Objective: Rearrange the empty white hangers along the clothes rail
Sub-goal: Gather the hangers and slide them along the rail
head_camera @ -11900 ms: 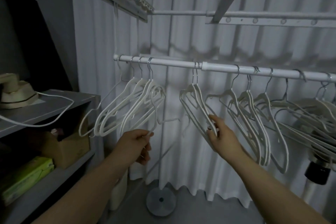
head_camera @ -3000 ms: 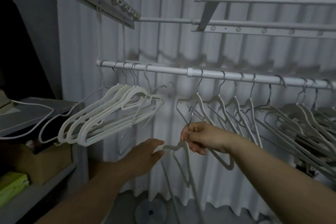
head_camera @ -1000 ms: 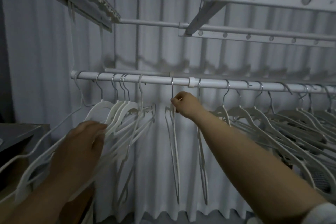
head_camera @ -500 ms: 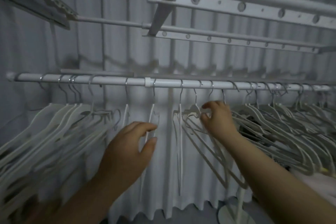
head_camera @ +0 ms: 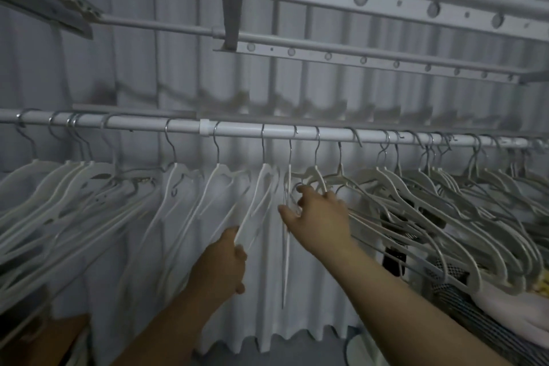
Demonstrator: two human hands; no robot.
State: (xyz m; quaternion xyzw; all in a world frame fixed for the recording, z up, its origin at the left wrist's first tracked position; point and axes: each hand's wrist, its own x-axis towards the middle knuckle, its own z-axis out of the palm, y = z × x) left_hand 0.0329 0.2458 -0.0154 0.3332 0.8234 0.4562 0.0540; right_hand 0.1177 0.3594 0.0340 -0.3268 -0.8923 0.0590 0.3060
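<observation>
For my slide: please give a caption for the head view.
Two hands, left and right, sorting white hangers on a clothes rail.

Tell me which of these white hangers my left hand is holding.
The left hand grips the hanger whose hook sits just right of the rail's white joint collar; the neighbours hang free.

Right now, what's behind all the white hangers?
Behind the white hangers on the rail hangs a pleated white curtain. Whatever is behind it is hidden.
</observation>
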